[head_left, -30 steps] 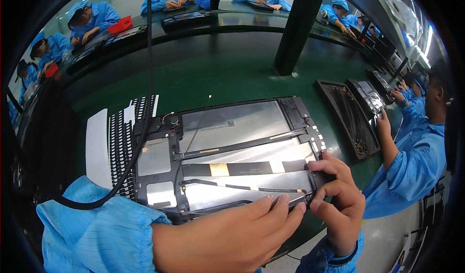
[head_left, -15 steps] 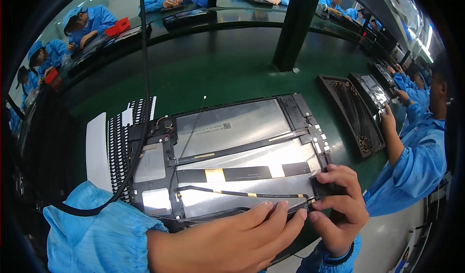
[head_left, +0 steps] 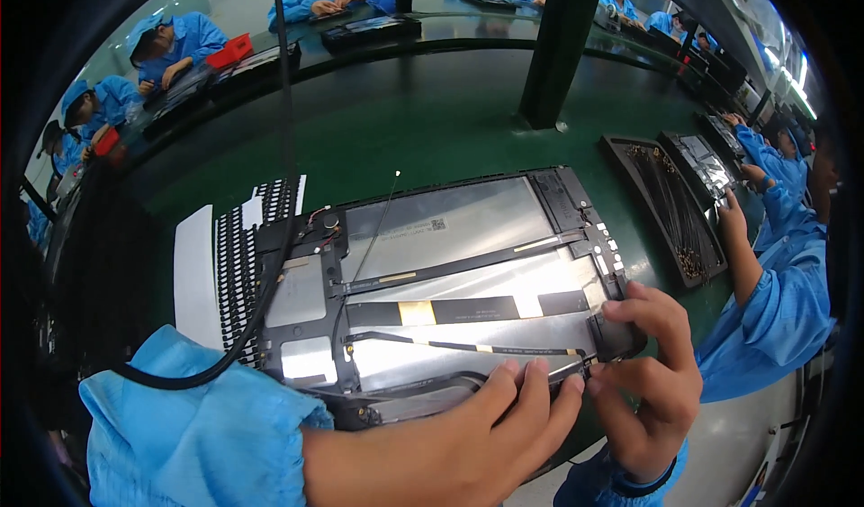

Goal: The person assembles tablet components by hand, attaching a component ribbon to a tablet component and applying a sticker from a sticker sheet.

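Note:
An opened, flat tablet-like device (head_left: 468,210) lies in front of me, with silver battery panels, a black frame and dark ribbon cables (head_left: 468,264) across it. From the lower left, my left hand (head_left: 450,444) reaches along its near edge. The fingertips press together by the near right corner; the thumb is hidden. My right hand (head_left: 652,372) pinches with thumb and forefinger at that same corner, its other fingers bent over the device's side. What sits between the fingertips is too small to make out. A thin black wire (head_left: 374,224) with a white tip sticks up past the far edge.
White sheets (head_left: 193,278) with rows of small black parts (head_left: 238,278) lie left of the device. A black hanging cable (head_left: 286,102) crosses the view. At right stand a tray (head_left: 621,161) of gold-ended black cables and a green post (head_left: 562,48). Co-workers sit around.
The whole scene has shifted slightly right in view. Both hands stay at the device's near right corner. My right thumb and forefinger have drawn closer together.

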`<state>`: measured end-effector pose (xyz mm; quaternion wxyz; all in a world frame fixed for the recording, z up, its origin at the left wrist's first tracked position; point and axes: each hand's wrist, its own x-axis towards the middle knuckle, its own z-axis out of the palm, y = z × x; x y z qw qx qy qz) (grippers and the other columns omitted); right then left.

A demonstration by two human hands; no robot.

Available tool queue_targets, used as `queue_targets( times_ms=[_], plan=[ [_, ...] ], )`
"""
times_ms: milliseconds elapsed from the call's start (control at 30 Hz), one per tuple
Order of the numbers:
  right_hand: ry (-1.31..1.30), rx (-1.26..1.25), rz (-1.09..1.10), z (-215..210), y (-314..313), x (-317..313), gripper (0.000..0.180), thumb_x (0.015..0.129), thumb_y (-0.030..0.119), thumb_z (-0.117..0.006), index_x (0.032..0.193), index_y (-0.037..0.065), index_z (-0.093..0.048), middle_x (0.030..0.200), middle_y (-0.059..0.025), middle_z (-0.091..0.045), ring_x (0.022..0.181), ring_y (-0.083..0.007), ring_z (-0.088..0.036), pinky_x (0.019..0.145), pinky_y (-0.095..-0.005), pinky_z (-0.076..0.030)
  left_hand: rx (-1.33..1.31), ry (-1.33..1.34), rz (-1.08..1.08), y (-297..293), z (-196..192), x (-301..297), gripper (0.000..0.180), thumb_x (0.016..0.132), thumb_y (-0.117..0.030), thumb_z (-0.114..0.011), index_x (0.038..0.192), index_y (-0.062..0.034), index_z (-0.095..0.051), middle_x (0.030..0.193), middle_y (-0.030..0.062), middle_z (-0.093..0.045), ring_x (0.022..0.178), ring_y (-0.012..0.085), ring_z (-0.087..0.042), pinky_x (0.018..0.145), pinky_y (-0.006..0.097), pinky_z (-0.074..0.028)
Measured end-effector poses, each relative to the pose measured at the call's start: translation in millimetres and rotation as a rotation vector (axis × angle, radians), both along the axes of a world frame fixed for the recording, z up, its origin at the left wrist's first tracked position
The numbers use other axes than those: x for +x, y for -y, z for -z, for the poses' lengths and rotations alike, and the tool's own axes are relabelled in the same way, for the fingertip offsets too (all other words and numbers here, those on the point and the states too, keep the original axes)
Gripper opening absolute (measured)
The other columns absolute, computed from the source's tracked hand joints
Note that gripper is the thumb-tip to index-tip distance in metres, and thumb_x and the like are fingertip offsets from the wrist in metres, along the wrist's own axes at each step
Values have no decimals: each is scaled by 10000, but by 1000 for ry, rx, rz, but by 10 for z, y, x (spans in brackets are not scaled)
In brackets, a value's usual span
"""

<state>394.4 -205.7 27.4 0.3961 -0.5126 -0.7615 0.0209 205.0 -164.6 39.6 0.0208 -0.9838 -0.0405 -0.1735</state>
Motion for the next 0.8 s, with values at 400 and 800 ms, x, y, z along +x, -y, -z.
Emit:
queue_targets(
  times_ms=[400, 800],
  plan=[
    [-549, 15, -128, 293, 141, 228, 363, 655, 48, -596, 1005, -24, -534, 1131, -151, -446, 1056, -257, -440, 902, -346, -339, -11, -65, -14, 428, -389, -533, 358, 856, -193, -382, 1179, -45, -426, 1259, 219, -366, 1151, 315, -393, 888, 402, -366],
    [-401, -73, 182, 574, -233, 171, 331, 812, 148, -474, 1072, -55, -461, 1053, -161, -497, 994, -231, -465, 885, -312, -329, -935, 651, -834, 7, 730, -1013, 676, 762, -337, -554, 1216, 53, -240, 1112, 222, -407, 1071, 293, -389, 931, 378, -298]
  ],
)
